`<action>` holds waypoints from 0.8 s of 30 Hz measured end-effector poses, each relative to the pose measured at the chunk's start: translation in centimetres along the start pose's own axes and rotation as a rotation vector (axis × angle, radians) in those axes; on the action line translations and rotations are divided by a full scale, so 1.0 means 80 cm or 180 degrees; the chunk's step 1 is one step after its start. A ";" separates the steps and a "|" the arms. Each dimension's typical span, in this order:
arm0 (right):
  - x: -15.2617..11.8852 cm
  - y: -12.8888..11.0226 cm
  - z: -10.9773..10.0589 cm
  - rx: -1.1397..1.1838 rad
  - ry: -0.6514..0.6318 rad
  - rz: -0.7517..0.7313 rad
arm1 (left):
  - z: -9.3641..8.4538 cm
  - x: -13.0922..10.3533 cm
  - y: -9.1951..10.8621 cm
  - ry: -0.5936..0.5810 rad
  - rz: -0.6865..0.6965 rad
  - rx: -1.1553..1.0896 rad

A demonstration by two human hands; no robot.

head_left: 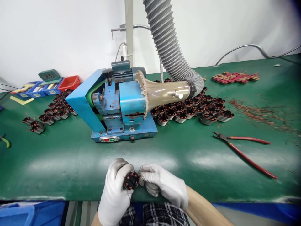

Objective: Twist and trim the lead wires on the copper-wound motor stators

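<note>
My left hand (pixel 117 182), in a white glove, is wrapped round a motor stator (pixel 131 180). Its round end with black slots and copper windings faces up, and a thin wire end sticks out below it. At the stator's right side, my gloved right hand (pixel 156 180) has its thumb and fingers pinched together against the rim. What lies in that pinch is too small to make out, perhaps a wire end. Both hands are over the front edge of the green bench, above my lap.
A blue belt-driven machine (pixel 133 100) with a grey suction hose (pixel 171 44) stands ahead. Many stators (pixel 181 117) are grouped on its right, others (pixel 47 119) on its left. Red-handled cutters (pixel 244 150), copper wire scraps (pixel 263 114), pink rings (pixel 235 78) and a red bin (pixel 70 83) lie about.
</note>
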State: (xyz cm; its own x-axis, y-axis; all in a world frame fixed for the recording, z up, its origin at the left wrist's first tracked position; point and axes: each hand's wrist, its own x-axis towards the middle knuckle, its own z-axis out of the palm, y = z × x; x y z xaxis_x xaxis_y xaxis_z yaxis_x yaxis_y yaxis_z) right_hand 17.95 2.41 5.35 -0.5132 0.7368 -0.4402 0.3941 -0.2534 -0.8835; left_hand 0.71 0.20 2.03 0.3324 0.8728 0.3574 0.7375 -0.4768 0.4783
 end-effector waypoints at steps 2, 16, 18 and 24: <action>0.007 0.004 -0.004 -0.0121 0.0024 0.0031 | 0.006 0.002 -0.008 -0.0309 -0.0219 -0.0141; -0.024 -0.008 -0.052 -0.2751 0.0792 -0.1420 | 0.001 0.011 -0.018 -0.0702 -0.0354 -0.0211; -0.019 -0.015 -0.032 -0.2534 0.0505 -0.1742 | 0.005 0.012 -0.019 -0.0489 -0.0253 -0.0223; 0.008 -0.004 -0.006 -0.2490 0.0318 -0.0215 | 0.007 0.012 -0.017 -0.0530 -0.0331 -0.0075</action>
State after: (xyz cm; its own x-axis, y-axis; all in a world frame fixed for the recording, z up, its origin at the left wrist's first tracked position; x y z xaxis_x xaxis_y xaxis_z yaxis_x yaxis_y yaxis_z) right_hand 17.85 3.27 5.44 -0.4988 0.7970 -0.3405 0.8053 0.2809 -0.5221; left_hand 0.36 1.73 1.28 0.3492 0.9218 0.1685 0.7597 -0.3837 0.5250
